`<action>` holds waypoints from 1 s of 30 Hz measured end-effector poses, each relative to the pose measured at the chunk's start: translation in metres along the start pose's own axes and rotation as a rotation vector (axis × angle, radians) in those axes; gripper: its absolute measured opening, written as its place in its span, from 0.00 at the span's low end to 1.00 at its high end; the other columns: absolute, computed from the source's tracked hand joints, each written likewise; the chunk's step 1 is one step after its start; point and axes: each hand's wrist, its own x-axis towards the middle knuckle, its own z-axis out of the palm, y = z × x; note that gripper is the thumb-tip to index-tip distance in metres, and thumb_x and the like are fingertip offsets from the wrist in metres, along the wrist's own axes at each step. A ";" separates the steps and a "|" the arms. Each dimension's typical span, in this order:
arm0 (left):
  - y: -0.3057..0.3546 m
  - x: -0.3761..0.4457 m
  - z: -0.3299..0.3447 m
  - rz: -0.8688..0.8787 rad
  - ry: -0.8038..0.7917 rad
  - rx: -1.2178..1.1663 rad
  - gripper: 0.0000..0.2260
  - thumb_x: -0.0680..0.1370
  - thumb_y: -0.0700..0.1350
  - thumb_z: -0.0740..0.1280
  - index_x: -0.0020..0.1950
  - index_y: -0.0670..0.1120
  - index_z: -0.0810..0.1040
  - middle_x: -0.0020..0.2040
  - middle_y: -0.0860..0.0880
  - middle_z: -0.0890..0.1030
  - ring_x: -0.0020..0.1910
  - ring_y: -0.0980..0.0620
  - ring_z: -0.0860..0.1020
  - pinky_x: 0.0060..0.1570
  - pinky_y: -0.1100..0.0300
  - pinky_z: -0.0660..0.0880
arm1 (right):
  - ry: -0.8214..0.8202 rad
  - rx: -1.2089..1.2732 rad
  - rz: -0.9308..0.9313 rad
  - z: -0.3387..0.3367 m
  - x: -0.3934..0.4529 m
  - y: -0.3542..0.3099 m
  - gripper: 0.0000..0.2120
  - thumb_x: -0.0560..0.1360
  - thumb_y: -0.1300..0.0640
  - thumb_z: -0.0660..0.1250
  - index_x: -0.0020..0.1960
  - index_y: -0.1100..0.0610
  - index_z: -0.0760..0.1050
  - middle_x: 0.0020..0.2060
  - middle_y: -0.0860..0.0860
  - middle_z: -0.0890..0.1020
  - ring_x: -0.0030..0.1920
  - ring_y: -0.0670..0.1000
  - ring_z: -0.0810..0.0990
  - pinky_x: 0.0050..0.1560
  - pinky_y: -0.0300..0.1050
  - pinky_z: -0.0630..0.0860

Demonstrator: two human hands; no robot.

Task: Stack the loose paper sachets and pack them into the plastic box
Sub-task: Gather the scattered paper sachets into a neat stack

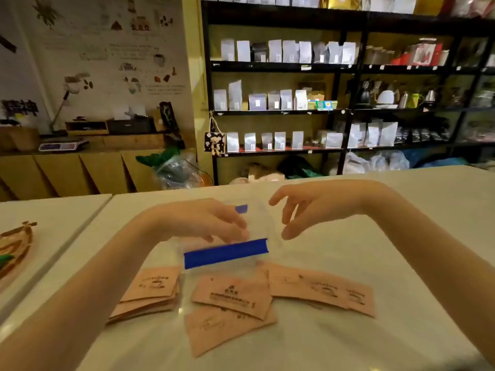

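Sachets (230, 314) loose on tabletop (348, 344), light and floppy, pinch by edges; my left grip (211, 223) rests on slick box (227, 253), right grip (300, 210) spread, holding nothing.

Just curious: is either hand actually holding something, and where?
The left hand rests its fingers on top of the plastic box; whether it grips is unclear. The right hand holds nothing.

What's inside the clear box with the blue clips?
The plastic box looks empty through its clear walls; no paper sachets show inside. The left hand rests on top and covers part of it, so that part can't be checked.
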 end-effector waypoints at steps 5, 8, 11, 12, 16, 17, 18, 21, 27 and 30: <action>-0.018 0.004 0.038 0.041 -0.075 0.055 0.19 0.70 0.54 0.67 0.61 0.57 0.72 0.60 0.59 0.73 0.59 0.61 0.70 0.56 0.67 0.67 | -0.063 -0.116 0.104 0.036 0.010 0.019 0.32 0.66 0.46 0.71 0.67 0.49 0.63 0.60 0.48 0.74 0.58 0.50 0.73 0.57 0.44 0.70; -0.028 0.012 0.057 0.057 0.009 0.195 0.21 0.69 0.55 0.69 0.61 0.59 0.71 0.58 0.62 0.70 0.61 0.60 0.68 0.61 0.62 0.66 | -0.079 -0.178 0.120 0.053 0.015 0.033 0.34 0.64 0.46 0.72 0.67 0.50 0.64 0.61 0.48 0.73 0.59 0.50 0.73 0.57 0.45 0.71; -0.030 0.011 0.069 0.055 0.060 0.275 0.26 0.68 0.55 0.69 0.64 0.57 0.68 0.62 0.60 0.69 0.62 0.59 0.65 0.61 0.63 0.61 | -0.071 -0.178 0.133 0.066 0.017 0.042 0.36 0.63 0.46 0.74 0.67 0.50 0.63 0.60 0.48 0.73 0.58 0.50 0.72 0.54 0.44 0.71; -0.031 0.011 0.071 0.060 0.057 0.286 0.27 0.68 0.55 0.69 0.65 0.57 0.67 0.65 0.59 0.68 0.64 0.58 0.64 0.61 0.63 0.61 | -0.064 -0.178 0.135 0.070 0.017 0.043 0.37 0.62 0.46 0.74 0.67 0.50 0.63 0.59 0.48 0.73 0.58 0.50 0.72 0.54 0.44 0.71; -0.038 0.009 0.076 0.048 0.065 0.286 0.28 0.67 0.54 0.70 0.65 0.56 0.66 0.66 0.57 0.68 0.63 0.58 0.65 0.61 0.63 0.61 | -0.017 -0.187 0.127 0.082 0.018 0.049 0.37 0.61 0.46 0.75 0.66 0.51 0.64 0.57 0.47 0.74 0.53 0.49 0.72 0.55 0.46 0.74; -0.040 0.009 0.078 0.044 0.070 0.280 0.27 0.67 0.54 0.70 0.65 0.56 0.67 0.65 0.57 0.69 0.62 0.58 0.65 0.60 0.63 0.62 | -0.002 -0.187 0.119 0.084 0.019 0.050 0.37 0.61 0.46 0.75 0.66 0.52 0.65 0.56 0.47 0.74 0.52 0.49 0.72 0.54 0.46 0.74; -0.042 0.009 0.079 0.047 0.075 0.267 0.26 0.67 0.54 0.70 0.64 0.57 0.68 0.65 0.57 0.69 0.60 0.59 0.66 0.59 0.64 0.63 | 0.012 -0.189 0.111 0.087 0.019 0.051 0.36 0.61 0.46 0.75 0.65 0.53 0.66 0.55 0.47 0.74 0.51 0.49 0.72 0.54 0.46 0.74; -0.044 0.008 0.080 0.059 0.097 0.219 0.26 0.67 0.53 0.71 0.63 0.56 0.69 0.63 0.57 0.71 0.57 0.61 0.66 0.58 0.65 0.64 | 0.046 -0.198 0.103 0.089 0.019 0.052 0.34 0.61 0.46 0.75 0.63 0.53 0.69 0.53 0.47 0.74 0.51 0.49 0.73 0.54 0.46 0.74; -0.037 -0.001 0.077 0.095 0.198 0.151 0.28 0.65 0.53 0.73 0.63 0.55 0.70 0.61 0.57 0.73 0.55 0.62 0.69 0.54 0.67 0.66 | 0.118 -0.121 0.025 0.072 0.015 0.048 0.31 0.62 0.46 0.74 0.62 0.51 0.70 0.55 0.47 0.75 0.55 0.49 0.74 0.55 0.43 0.74; -0.031 -0.015 0.072 0.126 0.261 0.135 0.28 0.64 0.54 0.73 0.62 0.56 0.70 0.57 0.58 0.75 0.53 0.61 0.71 0.48 0.71 0.67 | 0.185 -0.048 -0.054 0.058 0.012 0.036 0.30 0.63 0.45 0.73 0.62 0.50 0.70 0.55 0.46 0.76 0.54 0.47 0.75 0.52 0.40 0.73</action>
